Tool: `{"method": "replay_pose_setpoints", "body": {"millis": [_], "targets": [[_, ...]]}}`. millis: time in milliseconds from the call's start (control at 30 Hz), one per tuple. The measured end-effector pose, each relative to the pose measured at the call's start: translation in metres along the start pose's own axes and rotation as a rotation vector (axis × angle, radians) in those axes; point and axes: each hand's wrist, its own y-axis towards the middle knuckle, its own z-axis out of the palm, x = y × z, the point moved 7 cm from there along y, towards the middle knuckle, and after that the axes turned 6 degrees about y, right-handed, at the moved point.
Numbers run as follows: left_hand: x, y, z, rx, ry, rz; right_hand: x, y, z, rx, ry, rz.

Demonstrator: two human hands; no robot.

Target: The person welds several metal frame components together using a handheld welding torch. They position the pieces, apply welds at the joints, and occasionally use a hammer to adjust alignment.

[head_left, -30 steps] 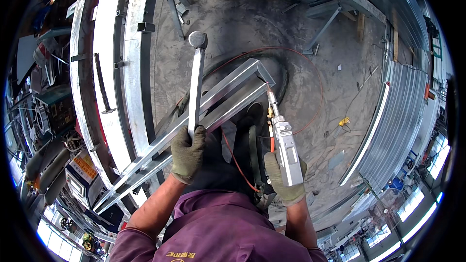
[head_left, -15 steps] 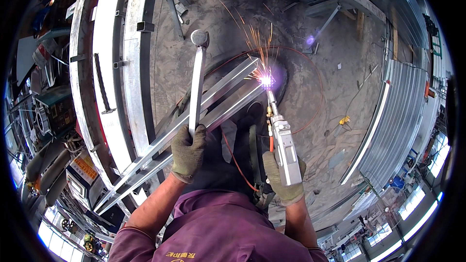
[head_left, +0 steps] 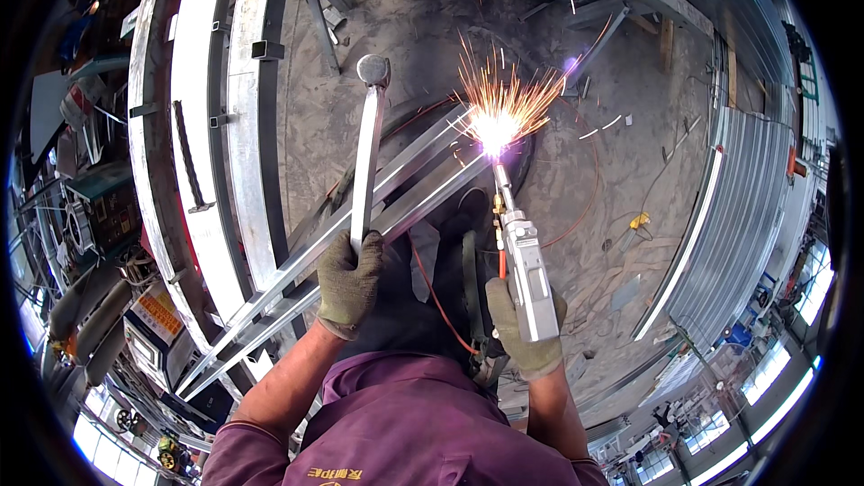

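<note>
My gloved left hand [head_left: 349, 286] is closed round the lower end of a hammer [head_left: 366, 157], its metal handle upright and its rounded head away from me. In my gloved right hand [head_left: 522, 333] is a grey hand-held welding gun [head_left: 529, 279]. Its thin nozzle points away from me at the far ends of two square metal tubes [head_left: 432, 196]. A white-violet glare and a fan of orange sparks [head_left: 499, 121] cover the spot where nozzle and metal meet. The tubes slant from lower left up to the middle, passing under the hammer and my left hand.
Long steel beams [head_left: 247, 135] run along the left, with a dark twisted rod [head_left: 187, 157] on one. Welding equipment [head_left: 153, 328] stands at lower left. Corrugated metal sheets [head_left: 729, 225] are stacked at right. A red hose [head_left: 589, 198] loops over the floor near a yellow object [head_left: 639, 220].
The sparks have grown from a few thin streaks into a wide, bright fan, and the glare is larger. Both hands, the hammer and the welding gun stay nearly in place.
</note>
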Motion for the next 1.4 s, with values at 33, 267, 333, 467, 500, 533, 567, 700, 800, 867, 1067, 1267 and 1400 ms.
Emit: {"method": "replay_pose_setpoints", "body": {"millis": [33, 267, 333, 467, 500, 533, 567, 700, 800, 867, 1067, 1267, 1400], "targets": [[0.0, 0.0, 0.0, 0.0, -0.001, -0.002, 0.002, 0.004, 0.0, -0.006, -0.009, -0.019], [0.001, -0.001, 0.002, 0.003, -0.032, 0.004, 0.0, 0.001, 0.001, -0.018, -0.019, -0.086], [0.001, 0.0, 0.002, 0.004, -0.03, 0.005, -0.001, 0.002, 0.0, -0.018, -0.017, -0.075], [0.002, 0.0, 0.002, 0.007, -0.022, 0.008, 0.0, 0.005, -0.002, -0.03, 0.081, 0.047], [0.003, 0.0, 0.002, 0.006, -0.025, 0.008, 0.0, 0.005, -0.002, -0.027, 0.072, 0.041], [0.003, 0.0, 0.002, 0.006, -0.023, 0.006, -0.001, 0.005, -0.002, -0.024, 0.062, 0.035], [0.004, 0.0, 0.003, 0.006, -0.021, 0.005, -0.002, 0.005, -0.002, -0.021, 0.053, 0.029], [-0.003, -0.001, 0.003, 0.017, 0.01, 0.009, 0.007, 0.004, -0.002, -0.027, -0.068, -0.167], [-0.005, -0.001, 0.004, 0.025, -0.017, -0.007, 0.004, 0.003, -0.001, -0.02, -0.051, -0.111], [-0.002, -0.001, 0.003, 0.023, 0.001, 0.008, 0.006, 0.003, -0.002, -0.003, -0.071, -0.103], [-0.008, -0.004, 0.002, 0.03, -0.011, 0.069, 0.007, 0.0, -0.002, -0.052, -0.066, -0.154], [-0.053, -0.025, 0.008, 0.197, 0.057, 0.336, 0.031, -0.007, -0.028, -0.045, 0.158, 0.166], [-0.114, -0.072, 0.034, 0.543, 0.378, 0.661, 0.078, 0.027, -0.029, -0.137, 0.128, -0.181]]}}
